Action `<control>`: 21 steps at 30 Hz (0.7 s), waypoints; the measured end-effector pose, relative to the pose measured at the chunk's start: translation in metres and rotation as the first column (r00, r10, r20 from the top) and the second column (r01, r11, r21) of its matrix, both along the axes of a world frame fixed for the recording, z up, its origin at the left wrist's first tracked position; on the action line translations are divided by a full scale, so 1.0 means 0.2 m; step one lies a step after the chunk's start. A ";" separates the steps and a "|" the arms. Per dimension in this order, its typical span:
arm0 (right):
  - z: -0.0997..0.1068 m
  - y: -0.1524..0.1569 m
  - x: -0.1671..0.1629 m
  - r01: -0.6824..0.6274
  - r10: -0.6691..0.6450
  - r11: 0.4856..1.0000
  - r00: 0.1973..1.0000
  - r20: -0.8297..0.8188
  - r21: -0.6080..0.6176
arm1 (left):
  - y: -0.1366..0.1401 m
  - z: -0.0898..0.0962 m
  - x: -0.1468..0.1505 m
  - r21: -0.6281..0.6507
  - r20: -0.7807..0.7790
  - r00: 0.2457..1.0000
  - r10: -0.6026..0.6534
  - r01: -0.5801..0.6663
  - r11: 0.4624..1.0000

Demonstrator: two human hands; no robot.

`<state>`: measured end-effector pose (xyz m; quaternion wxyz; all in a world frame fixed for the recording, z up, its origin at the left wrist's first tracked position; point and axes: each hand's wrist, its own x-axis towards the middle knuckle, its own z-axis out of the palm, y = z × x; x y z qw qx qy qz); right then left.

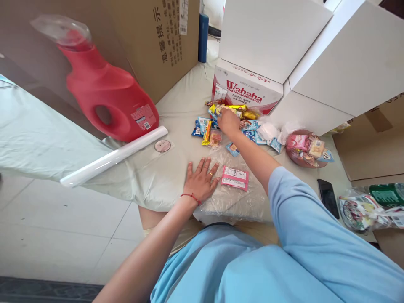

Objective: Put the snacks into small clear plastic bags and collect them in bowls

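Note:
My left hand (201, 180) lies flat on the covered table, fingers spread, holding nothing. Beside it, on clear plastic wrap (217, 207), rests a pink snack packet (234, 178) with a white label. My right hand (229, 123) reaches into a pile of wrapped snacks, its fingers bent closed at a yellow snack packet (214, 110); the fingertips are partly hidden. Blue snack packets (251, 135) lie to the right of that hand. On its left are a narrow yellow packet (206, 132) and a clear-wrapped snack (216, 138).
A red jug (109, 90) and a white plastic roll (115, 156) lie at left. The Wahaba carton (246, 90) stands behind the snacks. A bowl (293, 158) of snacks, a phone (328, 198) and a green-labelled bottle (386, 195) are at right.

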<state>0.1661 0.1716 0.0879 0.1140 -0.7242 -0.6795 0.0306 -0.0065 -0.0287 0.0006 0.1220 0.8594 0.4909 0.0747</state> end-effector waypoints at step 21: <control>-0.15 -1.17 0.33 -0.487 0.525 0.839 0.842 0.127 -0.241 | 0.00 -0.01 0.01 0.063 -0.035 0.999 0.010 -0.007 0.998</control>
